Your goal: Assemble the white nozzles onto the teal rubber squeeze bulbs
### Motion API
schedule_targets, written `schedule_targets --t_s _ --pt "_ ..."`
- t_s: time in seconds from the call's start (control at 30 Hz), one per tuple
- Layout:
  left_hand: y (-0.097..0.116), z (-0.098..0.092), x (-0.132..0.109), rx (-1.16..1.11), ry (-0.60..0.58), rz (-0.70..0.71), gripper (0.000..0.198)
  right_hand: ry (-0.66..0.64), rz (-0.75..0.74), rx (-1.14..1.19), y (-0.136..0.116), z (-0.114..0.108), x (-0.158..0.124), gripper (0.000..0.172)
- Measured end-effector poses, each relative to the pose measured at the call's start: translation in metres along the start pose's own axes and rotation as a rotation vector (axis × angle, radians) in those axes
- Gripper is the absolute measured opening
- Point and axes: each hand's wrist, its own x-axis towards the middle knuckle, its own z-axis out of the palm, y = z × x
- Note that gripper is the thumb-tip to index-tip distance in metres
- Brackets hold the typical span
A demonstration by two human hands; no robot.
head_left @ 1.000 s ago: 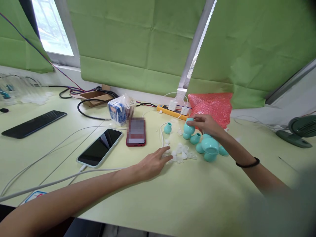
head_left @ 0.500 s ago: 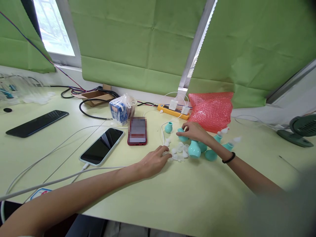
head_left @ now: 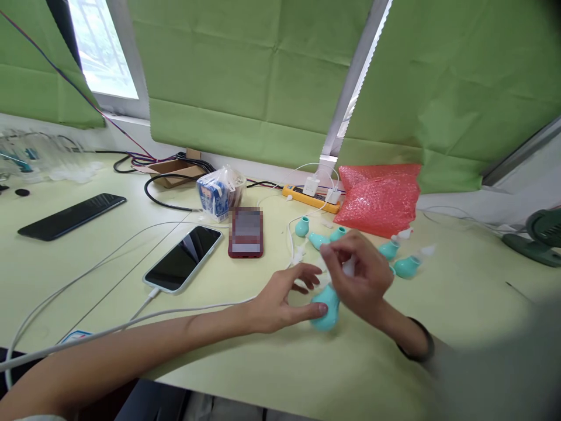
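Note:
A teal rubber squeeze bulb (head_left: 325,318) is tilted in front of me, between my two hands. My left hand (head_left: 280,298) reaches in from the left, its thumb touching the bulb and its other fingers spread apart above. Curled over the bulb's upper end is my right hand (head_left: 363,275), closed around a white plastic tip (head_left: 349,266) that partly shows between its fingers. The bulb's neck is hidden by this hand. Behind lie more teal bulbs (head_left: 302,227), one of them on its side. Small translucent plastic pieces (head_left: 299,254) lie beside my left fingers.
Two teal bulbs with white tips (head_left: 407,267) rest at right. A red bubble-wrap bag (head_left: 379,199) and a yellow power strip (head_left: 302,197) stand at the back. Phones (head_left: 183,259) and white cables lie at left, near a blue-and-white package (head_left: 220,193). A green fan (head_left: 534,240) stands far right.
My right hand has come back towards me from the rear bulbs, and a bulb is now nearer. My left hand has lifted off the plastic pieces and opened. The view has shifted slightly.

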Motion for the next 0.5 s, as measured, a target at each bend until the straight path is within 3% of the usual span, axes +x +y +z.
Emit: schedule_targets --t_s 0.07,0.13,0.23,0.33,0.5 --pt "0.002 0.005 -0.002 -0.095 -0.063 -0.057 0.026 0.013 -0.054 0.095 -0.01 0.004 -0.007 0.011" --pt "0.001 0.008 -0.002 -0.096 -0.006 -0.079 0.019 -0.056 0.018 0.14 -0.01 0.006 -0.009 0.01" --pt "-0.002 0.007 -0.001 -0.006 0.151 -0.114 0.012 -0.318 0.268 0.135 0.003 0.007 -0.006 0.017" --pt "-0.007 0.004 0.001 0.017 0.174 -0.143 0.012 -0.584 0.379 0.112 0.013 0.008 -0.005 0.038" --pt "-0.009 0.004 -0.005 0.025 0.113 -0.084 0.016 -0.734 0.546 0.226 0.015 0.01 -0.013 0.047"
